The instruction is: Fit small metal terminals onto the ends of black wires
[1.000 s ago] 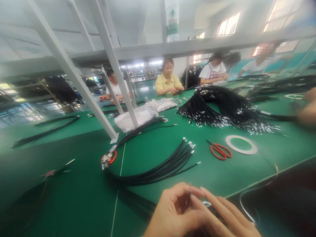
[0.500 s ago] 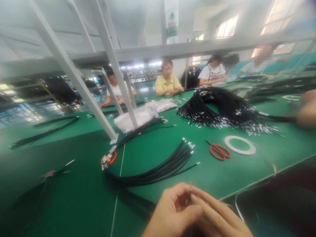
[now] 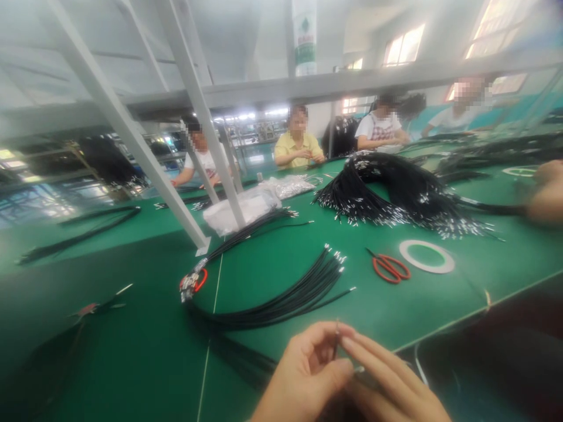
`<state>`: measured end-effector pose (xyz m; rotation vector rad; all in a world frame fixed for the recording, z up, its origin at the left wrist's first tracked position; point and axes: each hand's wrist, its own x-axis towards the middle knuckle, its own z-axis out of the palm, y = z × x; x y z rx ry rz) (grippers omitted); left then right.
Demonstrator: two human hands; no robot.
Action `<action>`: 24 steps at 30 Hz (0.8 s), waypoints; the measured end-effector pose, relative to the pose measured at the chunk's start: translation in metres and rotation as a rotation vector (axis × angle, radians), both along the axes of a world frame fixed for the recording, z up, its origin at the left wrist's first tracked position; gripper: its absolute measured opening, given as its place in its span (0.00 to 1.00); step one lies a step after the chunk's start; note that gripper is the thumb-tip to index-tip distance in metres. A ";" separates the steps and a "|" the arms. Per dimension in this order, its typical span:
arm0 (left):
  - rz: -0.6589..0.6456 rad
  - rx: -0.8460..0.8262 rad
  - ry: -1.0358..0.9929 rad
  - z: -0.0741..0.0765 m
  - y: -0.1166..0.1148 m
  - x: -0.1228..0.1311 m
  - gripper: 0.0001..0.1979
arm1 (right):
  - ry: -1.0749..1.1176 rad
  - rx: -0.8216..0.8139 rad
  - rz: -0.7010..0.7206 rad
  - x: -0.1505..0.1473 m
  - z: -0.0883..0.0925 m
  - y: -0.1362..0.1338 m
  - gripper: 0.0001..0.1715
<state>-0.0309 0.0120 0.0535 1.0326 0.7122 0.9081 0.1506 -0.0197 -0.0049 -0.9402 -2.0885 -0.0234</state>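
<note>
At the front edge of the table, my left hand (image 3: 303, 369) pinches a thin dark cable end (image 3: 336, 339) between thumb and curled forefinger; its tip points up. My right hand (image 3: 391, 381) presses against it from the right, fingers fairly straight and fingertips touching the left forefinger. A small whitish tip (image 3: 359, 370) shows by the right fingers; what it belongs to is hidden. Beyond my hands lies a curved bundle of black cables (image 3: 272, 305) with silvery ends, gathered at the left.
Red-handled scissors (image 3: 391, 268) and a white tape ring (image 3: 426, 257) lie to the right. Farther back are a large heap of black cables (image 3: 396, 187), a plastic bag (image 3: 241, 214) and a slanted metal post (image 3: 145, 158). Several people sit across the green table (image 3: 145, 351).
My right fingers have shifted slightly along the left forefinger, and the whitish tip now shows beside them. My left hand keeps its pinch. The table things stay put.
</note>
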 end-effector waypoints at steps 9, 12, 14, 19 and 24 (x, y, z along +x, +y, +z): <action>0.136 0.079 0.244 -0.001 -0.002 0.008 0.08 | 0.510 -0.572 -0.017 0.013 0.040 0.003 0.08; 0.106 0.152 0.324 0.001 -0.003 0.011 0.06 | 0.577 -0.602 -0.010 0.011 0.040 0.003 0.09; 0.093 0.198 0.372 0.002 -0.003 0.012 0.05 | 0.559 -0.610 0.013 0.011 0.039 0.004 0.07; 0.090 0.214 0.445 0.004 -0.003 0.014 0.05 | 0.421 -0.473 -0.035 0.012 0.034 0.002 0.05; 0.087 0.262 0.506 0.003 -0.004 0.013 0.03 | 0.232 -0.291 -0.070 0.012 0.031 0.003 0.06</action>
